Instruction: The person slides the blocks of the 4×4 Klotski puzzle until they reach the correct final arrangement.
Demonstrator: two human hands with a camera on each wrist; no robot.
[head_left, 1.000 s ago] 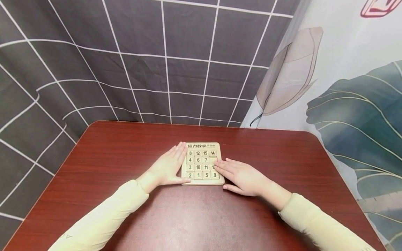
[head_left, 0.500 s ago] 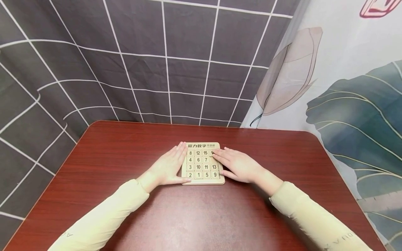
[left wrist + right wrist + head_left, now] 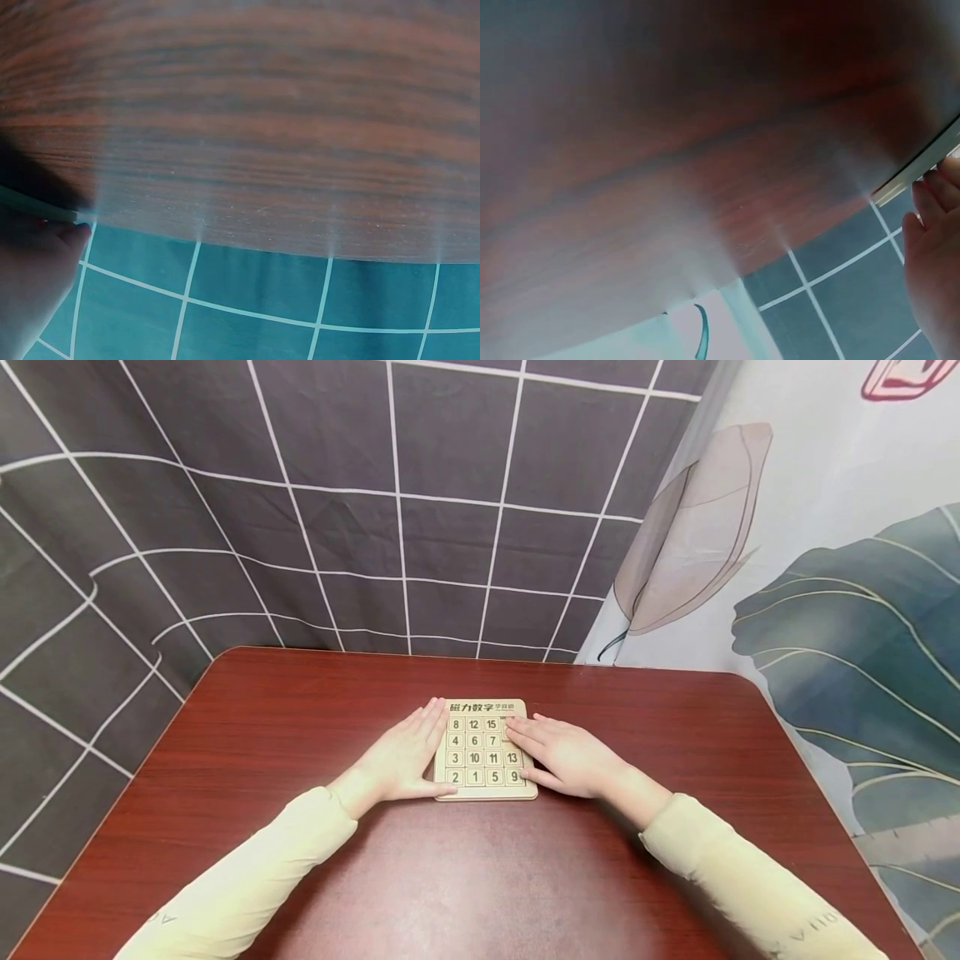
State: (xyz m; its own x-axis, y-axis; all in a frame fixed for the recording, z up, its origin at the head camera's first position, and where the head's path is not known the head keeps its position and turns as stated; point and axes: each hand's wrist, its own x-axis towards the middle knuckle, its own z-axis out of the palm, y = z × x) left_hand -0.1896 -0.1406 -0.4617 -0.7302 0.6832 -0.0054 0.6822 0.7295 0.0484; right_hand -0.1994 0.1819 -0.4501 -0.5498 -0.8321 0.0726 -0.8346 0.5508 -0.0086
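A pale number sliding puzzle [image 3: 483,791] lies flat on the table, its numbered tiles in rows under a printed heading. Along its left side rests my left hand [image 3: 397,756], fingers straight, thumb at the lower left corner. My right hand [image 3: 573,758] reaches over the right edge, with straight fingertips on the upper part of the right column. They hide the tile there; a dark strip shows above it. Below sits the 13 tile [image 3: 512,758]. In the wrist views only part of each hand shows, beside the puzzle's edge [image 3: 922,165].
The reddish-brown wooden table [image 3: 480,877] extends around the puzzle. Behind it hangs a dark curtain with a white grid [image 3: 450,535]. A pale leaf-patterned curtain [image 3: 825,710] hangs at the right.
My right hand has moved up the right column from the 13 tile to the 14 tile. The 14 has since slid down a little and is now covered. My left hand stays put.
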